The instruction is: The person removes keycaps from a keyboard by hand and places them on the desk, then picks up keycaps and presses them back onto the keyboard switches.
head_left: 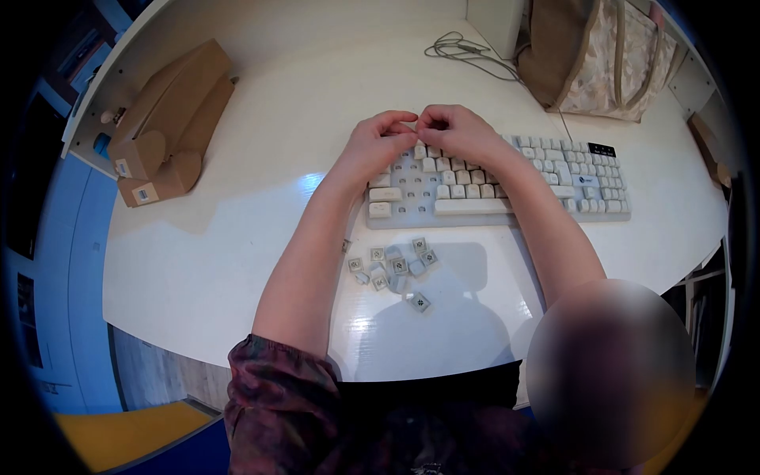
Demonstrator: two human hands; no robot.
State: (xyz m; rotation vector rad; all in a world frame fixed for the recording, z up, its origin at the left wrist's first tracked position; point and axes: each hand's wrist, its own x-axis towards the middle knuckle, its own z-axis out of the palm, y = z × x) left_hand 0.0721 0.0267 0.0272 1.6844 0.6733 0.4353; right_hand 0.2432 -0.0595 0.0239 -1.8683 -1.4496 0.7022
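A white keyboard (475,207) lies on the desk, with keycaps gone from part of its left side and bare switch mounts showing there. Over its upper left edge, my left hand (378,145) and my right hand (461,134) meet at the fingertips. Both are closed in a pinch, thumbs and index fingers close together; anything between them is too small or hidden to name. Several loose keycaps (399,266) are scattered on the desk in front of the keyboard, some upside down with their stems showing.
On the white desk (198,261), brown cardboard boxes (178,119) stand at the left. A coiled grey cable (467,49) lies at the back, beside a patterned bag (606,59) at the back right. The desk's front edge curves close to my body.
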